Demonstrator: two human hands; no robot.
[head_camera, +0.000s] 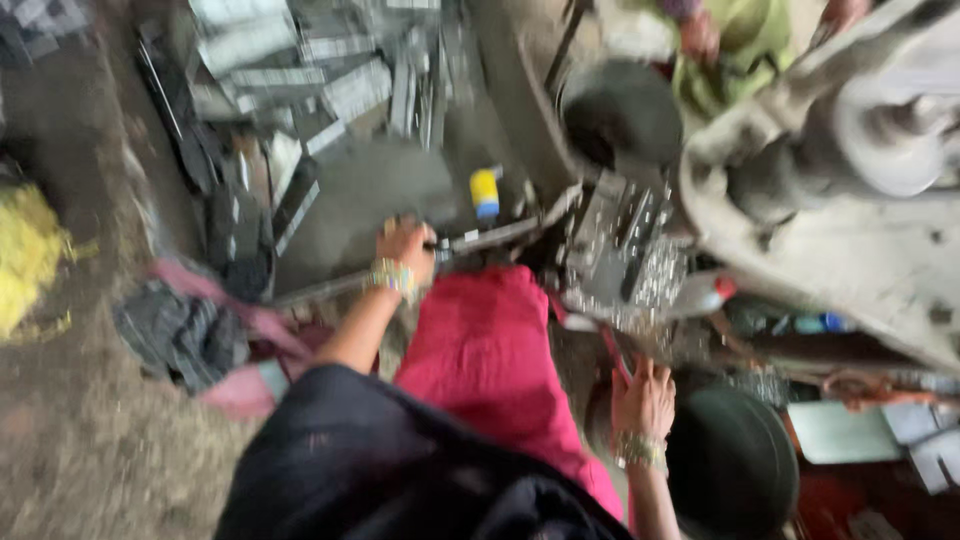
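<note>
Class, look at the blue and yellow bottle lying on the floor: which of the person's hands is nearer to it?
Left. The left hand is just below-left of the bottle; the right hand is far lower, beside the dark round pan.

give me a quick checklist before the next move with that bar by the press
1. Left hand grip on the long metal bar: ok, fingers appear closed around it.
2. Right hand clear of the press machine: ok, it sits low beside the dark round pan, holding nothing visible.
3. Small shiny metal parts settled at the tooling: cannot tell, picture is blurred.
4. Red cloth clear of the bar: cannot tell, its top edge lies close under it.
5. Other person in green clear of the press: cannot tell, only partly in view.
</note>
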